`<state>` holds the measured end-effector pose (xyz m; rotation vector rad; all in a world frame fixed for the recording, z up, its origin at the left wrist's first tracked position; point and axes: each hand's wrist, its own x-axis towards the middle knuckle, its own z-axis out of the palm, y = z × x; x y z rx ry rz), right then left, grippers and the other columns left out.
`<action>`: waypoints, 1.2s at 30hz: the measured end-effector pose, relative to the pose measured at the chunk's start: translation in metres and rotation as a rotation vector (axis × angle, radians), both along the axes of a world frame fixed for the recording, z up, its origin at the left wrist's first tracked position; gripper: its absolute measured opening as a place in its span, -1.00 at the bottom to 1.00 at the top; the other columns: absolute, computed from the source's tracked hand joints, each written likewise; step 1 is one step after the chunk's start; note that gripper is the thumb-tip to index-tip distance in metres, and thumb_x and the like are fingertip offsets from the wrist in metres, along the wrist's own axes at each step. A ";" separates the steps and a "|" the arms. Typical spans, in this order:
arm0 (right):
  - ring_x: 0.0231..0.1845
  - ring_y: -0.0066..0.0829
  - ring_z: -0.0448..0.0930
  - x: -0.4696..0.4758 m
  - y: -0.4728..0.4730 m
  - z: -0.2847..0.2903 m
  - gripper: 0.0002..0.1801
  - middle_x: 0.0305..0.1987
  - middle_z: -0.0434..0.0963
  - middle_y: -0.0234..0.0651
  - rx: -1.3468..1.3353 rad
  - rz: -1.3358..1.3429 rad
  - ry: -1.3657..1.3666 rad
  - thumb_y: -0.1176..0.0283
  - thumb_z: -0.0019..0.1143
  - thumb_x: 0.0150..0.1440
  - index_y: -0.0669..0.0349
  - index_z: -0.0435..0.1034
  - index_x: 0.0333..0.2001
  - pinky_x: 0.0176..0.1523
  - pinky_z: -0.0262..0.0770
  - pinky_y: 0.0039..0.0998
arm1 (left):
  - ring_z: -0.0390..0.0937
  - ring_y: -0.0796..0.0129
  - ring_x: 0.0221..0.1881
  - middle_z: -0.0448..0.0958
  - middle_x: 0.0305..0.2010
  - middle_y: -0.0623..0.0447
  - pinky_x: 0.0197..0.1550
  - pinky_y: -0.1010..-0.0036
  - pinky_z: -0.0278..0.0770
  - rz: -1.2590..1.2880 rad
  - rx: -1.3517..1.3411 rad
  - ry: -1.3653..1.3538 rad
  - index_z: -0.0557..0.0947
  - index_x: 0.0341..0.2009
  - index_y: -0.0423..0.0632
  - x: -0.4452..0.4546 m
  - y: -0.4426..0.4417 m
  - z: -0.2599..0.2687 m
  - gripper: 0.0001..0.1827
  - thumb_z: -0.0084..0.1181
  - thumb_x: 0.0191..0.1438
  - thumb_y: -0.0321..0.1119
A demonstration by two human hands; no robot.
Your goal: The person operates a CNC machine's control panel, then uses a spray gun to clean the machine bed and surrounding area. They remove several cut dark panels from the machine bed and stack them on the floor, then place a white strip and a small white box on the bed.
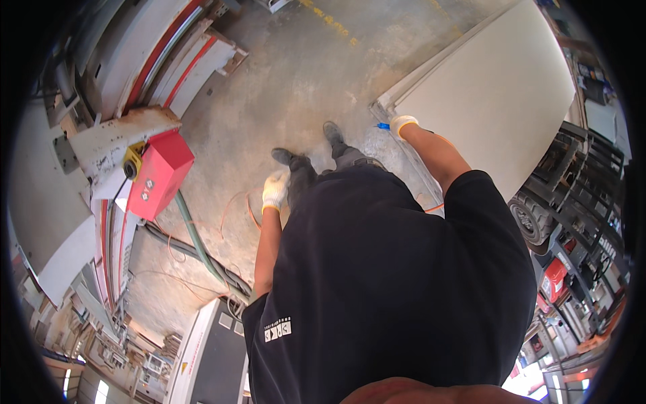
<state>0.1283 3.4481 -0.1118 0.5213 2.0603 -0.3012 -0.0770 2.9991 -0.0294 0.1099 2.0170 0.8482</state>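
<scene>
My left hand (pixel 276 190), in a white knit glove with a yellow cuff, hangs beside my left trouser leg. Nothing shows in it, but how its fingers are set is unclear. A similar glove covers my right hand (pixel 402 125), which is closed around a small blue hand tool (pixel 383 126). The tool's tip sticks out to the left of the glove; most of it is hidden. Close by this hand is the left edge of a stack of large pale sheets (pixel 484 96). A thin orange hose (pixel 435 208) shows below my right forearm.
At left stands a white machine with red stripes and a red housing (pixel 164 174). A green hose (pixel 194 237), dark cables (pixel 227 275) and orange hoses (pixel 248 209) cross the concrete floor (pixel 282 76). A grey-and-white cabinet (pixel 214 348) is lower left; a forklift (pixel 545 222) is at right.
</scene>
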 end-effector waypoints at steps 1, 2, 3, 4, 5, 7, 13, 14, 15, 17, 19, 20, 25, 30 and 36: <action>-0.08 -0.11 0.71 -0.010 -0.009 0.009 -0.64 -0.10 0.69 -0.07 -0.089 0.125 -0.082 0.41 0.17 0.01 0.26 0.61 -0.08 -0.08 0.59 -0.09 | 0.51 0.43 -0.41 0.63 -0.41 0.07 -0.30 0.44 0.47 0.022 -0.012 -0.033 0.72 -0.11 -0.16 -0.003 0.001 -0.002 -0.61 0.19 0.18 -0.10; -0.08 -0.11 0.71 -0.022 -0.022 0.017 -0.64 -0.11 0.69 -0.07 -0.175 0.253 -0.164 0.42 0.17 0.01 0.26 0.62 -0.09 -0.09 0.60 -0.10 | 0.49 0.45 -0.42 0.61 -0.42 0.09 -0.31 0.46 0.46 0.045 -0.021 -0.066 0.72 -0.11 -0.15 -0.004 0.001 -0.004 -0.62 0.19 0.18 -0.11; -0.08 -0.11 0.71 -0.044 -0.035 0.044 -0.65 -0.11 0.69 -0.07 -0.253 0.384 -0.243 0.42 0.17 0.01 0.25 0.62 -0.10 -0.10 0.60 -0.10 | 0.47 0.48 -0.43 0.60 -0.43 0.11 -0.32 0.48 0.45 0.071 -0.024 -0.094 0.72 -0.10 -0.15 -0.005 0.001 -0.006 -0.63 0.19 0.19 -0.12; -0.07 -0.09 0.71 -0.071 -0.057 0.098 -0.66 -0.11 0.69 -0.05 -0.284 0.215 -0.259 0.41 0.16 0.00 0.26 0.62 -0.12 -0.09 0.61 -0.10 | 0.59 0.30 -0.36 0.67 -0.36 -0.02 -0.24 0.37 0.51 0.111 -0.058 -0.113 0.72 -0.09 -0.15 -0.003 -0.001 -0.004 -0.58 0.19 0.16 -0.05; -0.05 -0.08 0.70 -0.080 -0.075 0.102 -0.64 -0.09 0.68 -0.05 -0.298 0.303 -0.207 0.42 0.17 -0.01 0.24 0.62 -0.10 -0.07 0.60 -0.12 | 0.58 0.31 -0.37 0.67 -0.37 -0.01 -0.25 0.38 0.51 0.089 -0.113 -0.063 0.72 -0.13 -0.17 -0.005 -0.011 -0.015 -0.58 0.19 0.16 -0.06; 0.01 -0.07 0.68 -0.102 -0.104 0.105 -0.60 -0.05 0.67 -0.05 -0.324 0.503 -0.090 0.42 0.17 -0.02 0.21 0.61 -0.05 -0.03 0.59 -0.14 | 0.58 0.35 -0.40 0.67 -0.39 0.00 -0.28 0.39 0.50 0.070 -0.232 0.044 0.72 -0.21 -0.21 -0.004 -0.034 -0.036 -0.59 0.18 0.15 -0.07; 0.03 -0.09 0.68 -0.123 -0.035 0.070 -0.67 -0.01 0.67 -0.08 -0.118 0.759 0.025 0.40 0.10 0.09 0.14 0.63 -0.07 0.03 0.59 -0.13 | 0.49 -0.21 0.20 0.55 0.08 -0.44 0.21 0.13 0.41 0.126 -0.442 0.015 0.65 -0.01 -0.33 0.010 -0.095 -0.041 -0.22 0.17 0.03 0.22; 0.07 -0.15 0.67 -0.129 -0.002 0.069 -0.67 0.03 0.67 -0.13 0.012 0.652 0.033 0.38 0.07 0.14 0.12 0.63 -0.05 0.05 0.59 -0.17 | 0.61 -0.16 0.00 0.64 -0.06 -0.36 0.07 0.14 0.51 0.203 -0.424 -0.009 0.66 -0.07 -0.32 0.021 -0.114 -0.055 -0.27 0.19 0.03 0.20; 0.10 -0.20 0.66 -0.138 0.035 0.070 -0.68 0.04 0.67 -0.19 0.142 0.649 -0.058 0.34 0.06 0.18 0.10 0.63 -0.03 0.05 0.59 -0.18 | 0.63 -0.08 -0.14 0.66 -0.17 -0.29 -0.04 0.16 0.53 0.311 -0.362 -0.037 0.67 -0.13 -0.30 0.031 -0.124 -0.061 -0.32 0.21 0.03 0.17; 0.08 -0.22 0.67 -0.161 0.100 0.101 -0.69 0.04 0.68 -0.26 0.409 0.412 0.014 0.30 0.12 0.20 0.06 0.63 -0.03 0.01 0.60 -0.14 | 0.59 0.12 -0.39 0.63 -0.38 -0.12 -0.28 0.23 0.53 0.453 -0.283 -0.048 0.67 -0.25 -0.23 0.051 -0.137 -0.064 -0.48 0.23 0.07 0.07; 0.03 -0.20 0.70 -0.191 0.150 0.154 -0.71 0.01 0.69 -0.29 0.632 0.372 -0.091 0.31 0.18 0.17 0.07 0.65 -0.06 -0.08 0.63 -0.11 | 0.51 0.28 -0.54 0.56 -0.52 0.02 -0.48 0.30 0.45 0.655 -0.140 -0.128 0.67 -0.33 -0.12 0.069 -0.132 -0.056 -0.66 0.20 0.14 -0.06; -0.01 -0.19 0.71 -0.206 0.173 0.180 -0.73 -0.03 0.70 -0.30 0.658 0.333 -0.125 0.33 0.19 0.16 0.08 0.65 -0.08 -0.11 0.63 -0.10 | 0.48 0.33 -0.57 0.54 -0.55 0.06 -0.55 0.33 0.39 0.814 -0.019 -0.232 0.67 -0.34 -0.06 0.077 -0.129 -0.046 -0.74 0.16 0.18 -0.13; -0.03 -0.21 0.71 -0.227 0.190 0.206 -0.78 -0.07 0.71 -0.25 0.644 0.258 0.266 0.41 0.17 0.15 0.10 0.67 -0.14 -0.07 0.64 -0.15 | 0.41 0.36 -0.63 0.48 -0.59 0.13 -0.63 0.39 0.28 0.157 0.052 0.159 0.58 -0.47 0.04 0.110 -0.164 -0.092 -0.79 0.10 0.21 -0.24; 0.05 -0.03 0.65 -0.229 0.024 0.143 -0.58 0.02 0.63 0.03 0.293 0.209 0.493 0.35 -0.29 0.31 0.27 0.49 0.04 0.09 0.59 -0.11 | 0.39 0.37 -0.66 0.47 -0.60 0.14 -0.65 0.39 0.26 -0.015 -0.079 0.202 0.52 -0.54 0.06 0.105 -0.133 -0.063 -0.77 0.11 0.18 -0.31; -0.01 -0.02 0.67 -0.175 -0.035 0.107 -0.66 -0.07 0.65 0.04 0.092 -0.022 0.388 0.36 0.04 0.17 0.30 0.52 -0.03 0.05 0.59 -0.11 | 0.38 0.34 -0.69 0.47 -0.61 0.09 -0.69 0.34 0.28 0.875 0.100 -0.184 0.49 -0.57 -0.03 0.077 -0.113 -0.050 -0.74 0.26 0.07 -0.29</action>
